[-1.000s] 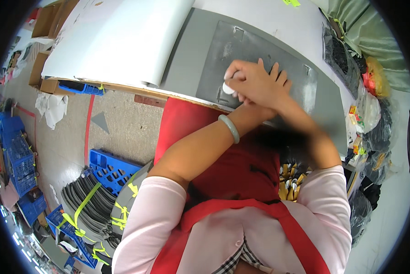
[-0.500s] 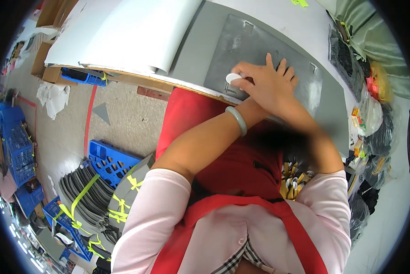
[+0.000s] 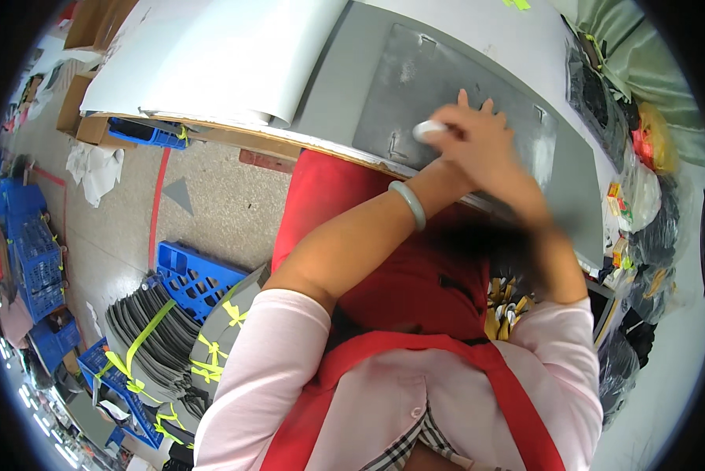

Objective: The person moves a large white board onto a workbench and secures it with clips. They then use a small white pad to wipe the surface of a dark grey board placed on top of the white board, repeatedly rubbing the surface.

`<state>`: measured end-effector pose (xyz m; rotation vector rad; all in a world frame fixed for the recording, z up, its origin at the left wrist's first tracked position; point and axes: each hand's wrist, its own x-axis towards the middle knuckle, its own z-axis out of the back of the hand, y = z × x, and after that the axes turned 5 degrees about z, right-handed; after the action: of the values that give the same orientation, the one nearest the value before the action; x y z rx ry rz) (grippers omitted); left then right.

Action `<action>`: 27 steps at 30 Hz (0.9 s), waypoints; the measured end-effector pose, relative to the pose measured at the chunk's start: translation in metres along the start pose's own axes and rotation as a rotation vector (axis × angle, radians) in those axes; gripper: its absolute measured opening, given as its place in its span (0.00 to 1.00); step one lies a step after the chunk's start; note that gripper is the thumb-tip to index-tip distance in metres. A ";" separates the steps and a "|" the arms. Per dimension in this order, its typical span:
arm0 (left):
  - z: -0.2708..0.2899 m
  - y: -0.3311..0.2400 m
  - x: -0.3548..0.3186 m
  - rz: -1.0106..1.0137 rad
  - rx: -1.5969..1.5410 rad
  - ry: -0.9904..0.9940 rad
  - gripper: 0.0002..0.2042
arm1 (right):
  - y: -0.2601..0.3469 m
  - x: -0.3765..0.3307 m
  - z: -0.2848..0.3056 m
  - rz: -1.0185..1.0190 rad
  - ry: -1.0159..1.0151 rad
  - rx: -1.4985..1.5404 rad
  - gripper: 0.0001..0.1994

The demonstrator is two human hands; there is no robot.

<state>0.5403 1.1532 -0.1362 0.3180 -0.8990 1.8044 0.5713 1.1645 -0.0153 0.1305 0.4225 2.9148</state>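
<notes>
A dark grey rectangular template [image 3: 399, 106] with small cut-out slots near its corners lies on a larger grey sheet [image 3: 341, 86] on the table. My left hand [image 3: 487, 107] presses flat on the template, its fingers stretched out and spread; most of it is hidden under my other hand. Crossing over it, my right hand [image 3: 484, 153] pinches a white round disc [image 3: 427, 130] that looks like tailor's chalk. The disc is a little blurred, near the slot at the template's near left; I cannot tell if it touches. White smudges mark the template.
A large white sheet [image 3: 211, 59] covers the table's left part. Plastic-wrapped bundles [image 3: 655, 235] line the right side. At lower left are a stack of grey cut pieces [image 3: 152, 330] tied with yellow-green strips and a blue crate [image 3: 195, 275]. A grey scrap [image 3: 178, 195] lies on the floor.
My right hand has moved right and slightly up with the white disc, away from the near left slot. My left hand stays spread on the template.
</notes>
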 end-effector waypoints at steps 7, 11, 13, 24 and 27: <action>0.031 -0.018 0.016 -0.002 0.067 0.254 0.17 | -0.180 -0.084 0.018 -0.476 -0.439 0.106 0.10; 0.033 -0.016 0.018 0.004 0.076 0.254 0.17 | -0.196 -0.097 0.010 -0.550 -0.540 0.301 0.10; 0.037 -0.018 0.020 0.004 0.098 0.289 0.17 | -0.203 -0.096 0.016 -0.624 -0.585 0.628 0.09; 0.082 -0.068 0.005 -0.319 -0.385 0.110 0.14 | -0.192 -0.084 0.027 -0.395 -0.546 1.228 0.09; 0.104 -0.091 -0.005 -0.410 -0.379 0.218 0.14 | -0.198 -0.080 0.022 -0.476 -0.694 1.346 0.08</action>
<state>0.6030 1.0919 -0.0298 0.0532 -0.9217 1.2354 0.6872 1.3403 -0.0564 0.9723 1.7931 1.5150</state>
